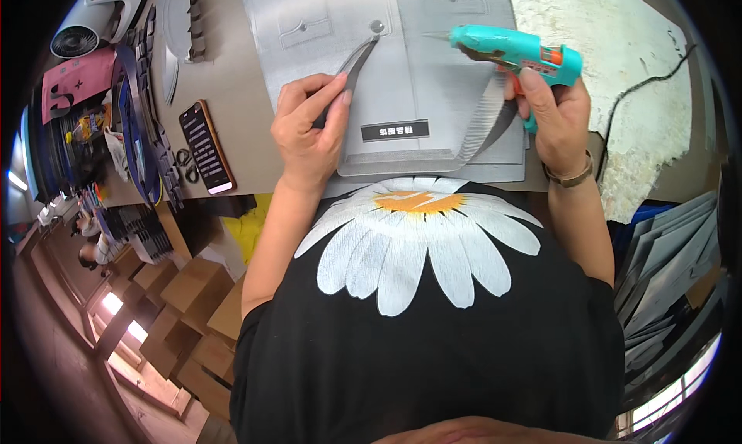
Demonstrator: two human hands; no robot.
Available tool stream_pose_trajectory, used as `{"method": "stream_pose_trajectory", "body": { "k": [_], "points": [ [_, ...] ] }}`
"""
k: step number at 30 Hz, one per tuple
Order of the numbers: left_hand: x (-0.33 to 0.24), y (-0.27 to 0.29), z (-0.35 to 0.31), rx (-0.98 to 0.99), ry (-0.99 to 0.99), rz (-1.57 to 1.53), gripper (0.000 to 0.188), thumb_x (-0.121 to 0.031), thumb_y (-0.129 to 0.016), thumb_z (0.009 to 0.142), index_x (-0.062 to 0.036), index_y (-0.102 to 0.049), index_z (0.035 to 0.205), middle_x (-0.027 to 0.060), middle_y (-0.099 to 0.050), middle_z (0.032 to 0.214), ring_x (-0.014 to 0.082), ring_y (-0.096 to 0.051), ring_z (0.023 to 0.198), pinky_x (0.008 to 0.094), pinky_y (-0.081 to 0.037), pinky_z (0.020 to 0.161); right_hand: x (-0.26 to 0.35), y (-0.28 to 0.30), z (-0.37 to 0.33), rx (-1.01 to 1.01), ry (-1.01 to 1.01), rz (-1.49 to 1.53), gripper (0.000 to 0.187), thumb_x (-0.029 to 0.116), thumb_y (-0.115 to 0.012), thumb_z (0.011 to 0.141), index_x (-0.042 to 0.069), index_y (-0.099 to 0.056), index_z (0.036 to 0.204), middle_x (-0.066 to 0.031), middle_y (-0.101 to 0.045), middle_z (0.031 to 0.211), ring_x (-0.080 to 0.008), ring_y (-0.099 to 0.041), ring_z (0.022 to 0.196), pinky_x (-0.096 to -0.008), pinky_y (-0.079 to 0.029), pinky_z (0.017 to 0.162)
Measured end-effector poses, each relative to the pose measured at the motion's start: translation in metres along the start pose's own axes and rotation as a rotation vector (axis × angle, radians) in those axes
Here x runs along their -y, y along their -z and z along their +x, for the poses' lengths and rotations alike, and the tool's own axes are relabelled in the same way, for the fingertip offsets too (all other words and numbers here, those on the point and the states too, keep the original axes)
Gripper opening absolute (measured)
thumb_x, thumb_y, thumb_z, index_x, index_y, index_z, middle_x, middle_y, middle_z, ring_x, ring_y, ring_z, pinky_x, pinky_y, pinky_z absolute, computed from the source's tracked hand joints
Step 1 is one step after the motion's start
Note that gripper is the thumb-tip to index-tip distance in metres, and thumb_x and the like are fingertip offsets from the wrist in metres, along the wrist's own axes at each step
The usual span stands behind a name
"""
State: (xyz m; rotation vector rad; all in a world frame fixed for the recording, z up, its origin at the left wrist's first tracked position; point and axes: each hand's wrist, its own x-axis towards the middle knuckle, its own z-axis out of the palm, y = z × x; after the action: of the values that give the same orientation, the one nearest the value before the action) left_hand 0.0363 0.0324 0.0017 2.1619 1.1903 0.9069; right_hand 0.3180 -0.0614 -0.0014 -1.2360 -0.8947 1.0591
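My left hand (311, 127) pinches a narrow grey strip (358, 64) between thumb and fingers. The strip's tip lies by a small round hole (377, 27) in a silvery grey sheet (379, 81). In my right hand (560, 115) is a teal glue gun (510, 50), its nozzle pointing left above the sheet. The strip's ribbed grey band (483, 123) curls up at the sheet's right side, below the gun. A black label (394, 129) with white print lies on the sheet near its front edge.
Left on the table are a phone (207, 146), black-handled scissors (185, 166), a pink pouch (77, 85) and a white fan (97, 19). A stained white board (618, 73) with a black cord (641, 81) lies right. Cardboard boxes (193, 289) stand lower left; grey sheets (668, 251) lean lower right.
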Motion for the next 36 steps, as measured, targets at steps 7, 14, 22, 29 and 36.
{"method": "stream_pose_trajectory", "body": {
  "k": [7,14,22,29,36],
  "points": [
    [0.001,0.008,-0.002,0.020,-0.028,0.039,0.024,0.002,-0.070,0.084,0.0010,-0.075,0.107,0.0130,-0.067,0.099,0.0230,-0.064,0.089,0.0315,-0.051,0.080,0.025,-0.004,-0.004,-0.051,0.024,0.069,0.025,0.014,-0.069,0.094,0.001,-0.059,0.113,-0.0053,-0.068,0.093,-0.0099,-0.064,0.083,-0.0285,-0.053,0.076],
    [0.002,0.022,0.009,0.069,0.066,-0.039,0.033,-0.003,-0.065,0.093,-0.0006,-0.067,0.125,0.0112,-0.065,0.110,0.0202,-0.062,0.101,0.0305,-0.048,0.087,0.068,0.078,-0.003,-0.590,0.183,0.272,0.021,0.007,-0.070,0.084,-0.005,-0.065,0.101,-0.0081,-0.068,0.083,-0.0113,-0.057,0.063,-0.0269,-0.048,0.058],
    [-0.046,0.014,0.053,0.054,-0.282,0.029,0.038,0.001,-0.065,0.091,-0.0010,-0.065,0.129,0.0142,-0.064,0.112,0.0237,-0.062,0.106,0.0334,-0.047,0.094,0.100,0.224,0.079,-1.374,0.510,0.462,0.022,0.006,-0.067,0.082,-0.006,-0.060,0.100,-0.0133,-0.070,0.083,-0.0201,-0.067,0.067,-0.0330,-0.053,0.055],
    [-0.033,-0.007,0.052,0.165,-0.387,0.071,0.044,0.002,-0.069,0.086,-0.0057,-0.066,0.129,0.0133,-0.063,0.105,0.0250,-0.061,0.096,0.0339,-0.048,0.087,0.062,0.350,0.133,-1.856,0.226,0.309,0.028,0.004,-0.062,0.074,0.002,-0.064,0.102,-0.0191,-0.071,0.091,-0.0329,-0.072,0.075,-0.0430,-0.057,0.069],
    [-0.008,-0.004,0.048,0.162,-0.222,-0.021,0.043,0.004,-0.065,0.088,-0.0058,-0.066,0.130,0.0139,-0.063,0.108,0.0253,-0.063,0.101,0.0351,-0.049,0.090,0.055,0.374,0.106,-1.871,0.089,0.073,0.027,0.023,-0.069,0.073,0.001,-0.073,0.088,-0.0214,-0.074,0.094,-0.0371,-0.072,0.087,-0.0438,-0.056,0.080]
  ]
}}
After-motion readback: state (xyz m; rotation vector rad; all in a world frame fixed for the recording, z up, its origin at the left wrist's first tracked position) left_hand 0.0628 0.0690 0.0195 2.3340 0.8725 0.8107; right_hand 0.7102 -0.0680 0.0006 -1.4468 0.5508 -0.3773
